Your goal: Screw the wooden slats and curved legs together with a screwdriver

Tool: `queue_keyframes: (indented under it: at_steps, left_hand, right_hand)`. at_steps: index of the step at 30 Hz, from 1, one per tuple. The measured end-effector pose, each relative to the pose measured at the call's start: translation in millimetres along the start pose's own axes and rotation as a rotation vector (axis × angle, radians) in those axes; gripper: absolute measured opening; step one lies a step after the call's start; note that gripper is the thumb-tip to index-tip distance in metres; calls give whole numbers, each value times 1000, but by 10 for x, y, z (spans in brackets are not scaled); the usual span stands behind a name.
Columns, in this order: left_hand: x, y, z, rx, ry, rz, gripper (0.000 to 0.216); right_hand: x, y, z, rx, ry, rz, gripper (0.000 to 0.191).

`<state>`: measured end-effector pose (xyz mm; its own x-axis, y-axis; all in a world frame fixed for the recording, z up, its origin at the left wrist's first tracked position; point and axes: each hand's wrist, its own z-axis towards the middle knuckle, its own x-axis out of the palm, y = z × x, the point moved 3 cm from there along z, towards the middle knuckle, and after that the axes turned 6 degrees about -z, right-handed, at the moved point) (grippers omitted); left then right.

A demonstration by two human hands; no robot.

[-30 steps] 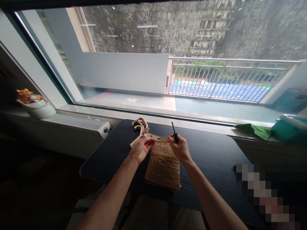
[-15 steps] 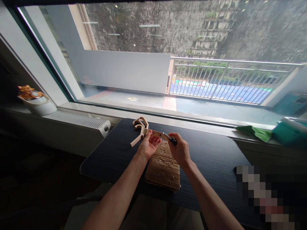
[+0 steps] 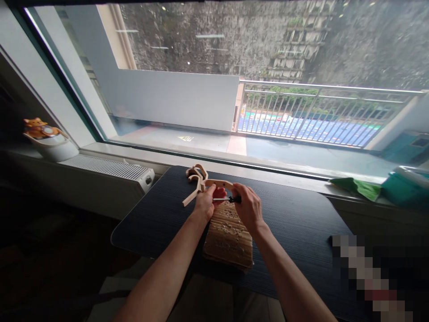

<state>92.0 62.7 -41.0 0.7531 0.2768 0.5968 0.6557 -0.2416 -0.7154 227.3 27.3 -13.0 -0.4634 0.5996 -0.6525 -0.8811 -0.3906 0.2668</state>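
My left hand (image 3: 205,204) is closed on the left part of a pale wooden piece (image 3: 219,183) that has small dark holes. My right hand (image 3: 248,205) holds a screwdriver (image 3: 234,199) by its black handle, and its fingers also touch the right end of the wooden piece. The metal shaft points left, below the piece, toward my left fingers; its tip is hard to make out. Under my hands lies a block of layered corrugated cardboard (image 3: 229,237), its top pitted with holes. Several curved wooden pieces (image 3: 197,176) lie just beyond my left hand.
The dark table (image 3: 150,214) stands against a window sill. Beyond its right end are a green cloth (image 3: 357,188) and a teal container (image 3: 407,185). At the left are a white radiator (image 3: 107,170) and a white pot (image 3: 55,145) with an orange animal figure (image 3: 40,127).
The screwdriver has swung from slanting up at the wooden piece to lying nearly level below it. The piece has turned slightly, and my right fingers now reach its right end.
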Motion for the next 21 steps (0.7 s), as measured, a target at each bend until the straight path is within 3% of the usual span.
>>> queue_keyframes:
  at_steps: [3,7,9,13,17,21]
  left_hand:
    - [-32,-10,36,42,-55,147,18]
    - [42,-8,60,59,-10,359,30]
    - [80,-17,93,74,23,506,29]
    - [59,-110,251,166,1,825,23]
    - [43,-248,427,221,-40,1023,24]
    - [79,-342,411,218,-7,1038,21]
  right_hand:
    - [18,23,60,-50,1,-57,24]
    - [120,-26,105,29,29,-57,25]
    - [170,-146,98,196,40,-20,26]
    - [166,-546,5,692,-6,232,25]
    - [56,-769,-49,849,-6,423,29]
    - [-71,-739,-16,953,40,638,30]
